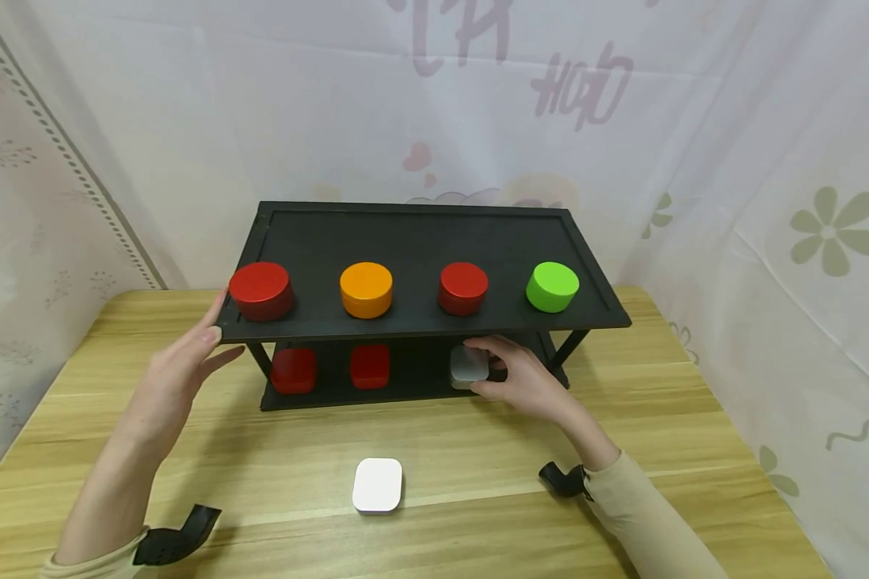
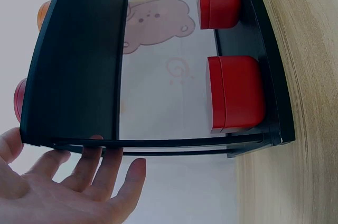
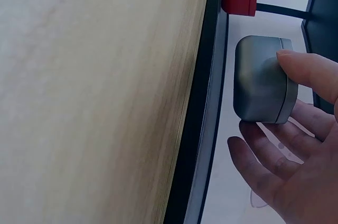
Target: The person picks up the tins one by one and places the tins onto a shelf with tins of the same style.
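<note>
My right hand (image 1: 521, 378) pinches a silver-grey square tin (image 3: 259, 78) with rounded corners, thumb on one side and fingers on the other. That tin is close over the right part of the lower board of a black two-tier shelf (image 1: 413, 241). At the shelf's left end, my left hand (image 1: 177, 366) grips the corner of the upper board between thumb and fingers. Two red square tins (image 1: 294, 371) (image 2: 237, 94) stand on the lower board, left of the silver-grey one. A white square tin (image 1: 377, 485) lies on the table in front.
Along the upper board's front stand a red round tin (image 1: 262, 291), an orange one (image 1: 365, 289), another red round tin (image 1: 463, 288) and a green one (image 1: 553, 286). The shelf rests on a wooden table (image 1: 478, 498). A printed white cloth (image 1: 333, 104) hangs behind and beside it.
</note>
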The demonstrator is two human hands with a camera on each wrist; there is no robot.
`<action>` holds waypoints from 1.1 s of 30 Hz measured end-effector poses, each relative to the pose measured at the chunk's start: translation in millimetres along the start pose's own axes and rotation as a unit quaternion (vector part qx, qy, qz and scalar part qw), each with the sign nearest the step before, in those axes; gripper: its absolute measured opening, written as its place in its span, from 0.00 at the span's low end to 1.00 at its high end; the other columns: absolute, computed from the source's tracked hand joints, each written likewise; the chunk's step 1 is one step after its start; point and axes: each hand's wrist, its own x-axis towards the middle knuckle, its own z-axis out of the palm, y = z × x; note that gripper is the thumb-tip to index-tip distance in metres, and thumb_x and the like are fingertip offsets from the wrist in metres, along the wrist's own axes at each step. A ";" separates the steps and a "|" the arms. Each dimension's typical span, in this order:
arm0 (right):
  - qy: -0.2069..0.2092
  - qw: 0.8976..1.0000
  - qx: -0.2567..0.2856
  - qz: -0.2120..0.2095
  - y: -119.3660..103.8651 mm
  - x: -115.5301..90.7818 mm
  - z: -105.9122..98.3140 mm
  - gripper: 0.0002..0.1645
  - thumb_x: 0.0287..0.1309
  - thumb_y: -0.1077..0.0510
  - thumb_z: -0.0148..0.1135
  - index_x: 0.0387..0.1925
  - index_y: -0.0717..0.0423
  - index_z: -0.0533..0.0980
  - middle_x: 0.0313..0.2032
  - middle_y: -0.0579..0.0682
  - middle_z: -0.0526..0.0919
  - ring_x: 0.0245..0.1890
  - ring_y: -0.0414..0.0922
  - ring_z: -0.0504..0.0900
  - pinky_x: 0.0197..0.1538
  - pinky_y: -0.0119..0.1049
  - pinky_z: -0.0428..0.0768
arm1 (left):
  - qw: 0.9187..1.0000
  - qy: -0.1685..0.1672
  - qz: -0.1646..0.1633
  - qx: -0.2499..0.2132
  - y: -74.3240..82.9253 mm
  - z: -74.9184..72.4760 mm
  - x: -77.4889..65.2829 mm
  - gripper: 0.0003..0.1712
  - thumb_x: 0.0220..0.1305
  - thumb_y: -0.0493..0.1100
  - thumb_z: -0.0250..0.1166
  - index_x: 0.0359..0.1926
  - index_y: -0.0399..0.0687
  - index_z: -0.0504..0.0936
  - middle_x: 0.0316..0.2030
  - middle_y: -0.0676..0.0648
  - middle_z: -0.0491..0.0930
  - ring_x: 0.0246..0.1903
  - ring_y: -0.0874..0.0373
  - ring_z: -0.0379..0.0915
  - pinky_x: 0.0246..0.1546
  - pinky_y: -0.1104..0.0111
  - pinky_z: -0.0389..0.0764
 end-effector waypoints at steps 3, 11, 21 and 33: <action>0.001 1.000 0.003 -0.005 0.0 3.5 1.1 0.34 0.50 0.53 0.70 0.60 0.41 0.70 0.57 0.41 0.72 0.52 0.40 0.75 0.53 0.38 0.79 | 1.000 0.000 0.004 -0.003 -0.7 0.1 0.1 0.25 0.75 0.38 0.38 0.71 0.43 0.56 0.74 0.55 0.45 0.73 0.68 0.40 0.56 0.80 0.68; -0.012 1.000 0.004 0.004 -1.8 13.7 4.1 0.35 0.51 0.52 0.69 0.62 0.42 0.69 0.57 0.43 0.73 0.52 0.42 0.77 0.53 0.39 0.79 | 1.000 -0.003 0.004 0.000 0.0 -0.1 0.6 0.26 0.75 0.39 0.38 0.71 0.45 0.56 0.74 0.55 0.44 0.73 0.68 0.40 0.57 0.81 0.68; -0.029 0.999 0.002 0.025 -1.1 24.2 8.2 0.36 0.51 0.52 0.69 0.62 0.41 0.68 0.57 0.45 0.72 0.54 0.45 0.75 0.56 0.41 0.78 | 1.000 -0.004 0.003 -0.001 -0.8 -0.3 0.5 0.26 0.75 0.38 0.38 0.71 0.44 0.56 0.74 0.55 0.44 0.73 0.69 0.40 0.57 0.80 0.68; -0.049 0.998 0.006 0.026 -1.0 28.8 12.7 0.36 0.53 0.53 0.68 0.64 0.40 0.67 0.60 0.45 0.71 0.57 0.47 0.73 0.57 0.43 0.77 | 1.000 -0.001 0.001 -0.003 -1.3 0.1 1.0 0.26 0.75 0.38 0.38 0.71 0.45 0.55 0.74 0.55 0.45 0.73 0.68 0.40 0.57 0.81 0.68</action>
